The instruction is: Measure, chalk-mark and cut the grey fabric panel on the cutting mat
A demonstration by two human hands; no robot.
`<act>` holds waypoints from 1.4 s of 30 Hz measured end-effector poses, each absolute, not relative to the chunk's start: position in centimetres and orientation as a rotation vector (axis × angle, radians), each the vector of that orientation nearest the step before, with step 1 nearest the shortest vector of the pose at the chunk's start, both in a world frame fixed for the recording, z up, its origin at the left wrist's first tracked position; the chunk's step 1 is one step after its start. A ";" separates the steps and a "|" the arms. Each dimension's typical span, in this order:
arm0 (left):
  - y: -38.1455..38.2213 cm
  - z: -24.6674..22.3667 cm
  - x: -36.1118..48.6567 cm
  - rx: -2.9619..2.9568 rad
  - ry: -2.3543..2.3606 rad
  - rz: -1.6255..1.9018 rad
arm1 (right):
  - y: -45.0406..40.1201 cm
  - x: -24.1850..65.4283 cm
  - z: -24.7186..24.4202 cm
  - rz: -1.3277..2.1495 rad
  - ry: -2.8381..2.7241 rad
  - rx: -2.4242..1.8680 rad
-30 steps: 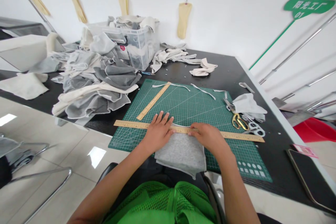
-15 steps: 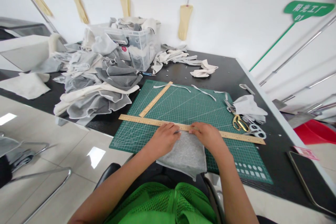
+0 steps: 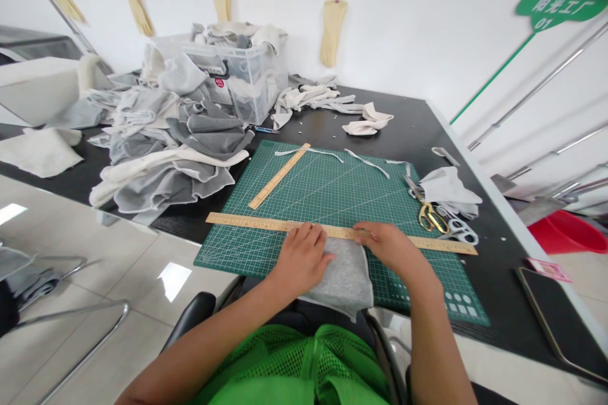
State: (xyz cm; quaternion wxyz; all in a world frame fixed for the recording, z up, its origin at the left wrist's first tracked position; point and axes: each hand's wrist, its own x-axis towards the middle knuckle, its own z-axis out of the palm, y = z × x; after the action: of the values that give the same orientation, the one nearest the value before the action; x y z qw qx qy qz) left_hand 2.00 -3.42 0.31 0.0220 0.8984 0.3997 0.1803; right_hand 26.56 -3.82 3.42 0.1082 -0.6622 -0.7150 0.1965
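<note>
Partly, the unclenched left hand (image 3: pixel 303 259) hides gray fabric (image 3: pixel 350 269) beneath. Whether the right hand (image 3: pixel 394 250) grips the wooden ruler (image 3: pixel 256 222) is unclear.

Worn: bright green top (image 3: pixel 266 361) — open-mesh and plain sections | front: vertical seam (image 3: pixel 315 361) | forearms (image 3: pixel 225 332): bare

Four yellow gloves (image 3: pixel 334 35) hang on the white wall (image 3: pixel 403 25), a transparent bin (image 3: pixel 257 92) stands on the black table (image 3: pixel 408 126), a smartphone (image 3: pixel 563 316) lies near its right edge, and a red tub (image 3: pixel 567 232) is located beyond that edge
</note>
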 end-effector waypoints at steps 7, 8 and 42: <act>-3.4 -0.3 1.9 2.765 1.305 0.563 | -3.3 27.2 2.3 0.564 -2.028 -1.888; -3.3 -0.4 1.9 2.758 1.310 0.570 | -3.1 27.2 2.1 0.554 -2.025 -1.874; -3.4 -1.7 2.8 2.894 1.169 0.415 | -2.0 27.4 0.0 0.429 -2.008 -1.844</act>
State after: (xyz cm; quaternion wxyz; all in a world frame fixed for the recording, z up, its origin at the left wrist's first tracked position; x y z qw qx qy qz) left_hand 2.85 -3.42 -1.70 -0.0036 0.9191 0.3712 0.1318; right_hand 27.43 -2.04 -0.01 0.1896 -0.6560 -0.7144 0.1527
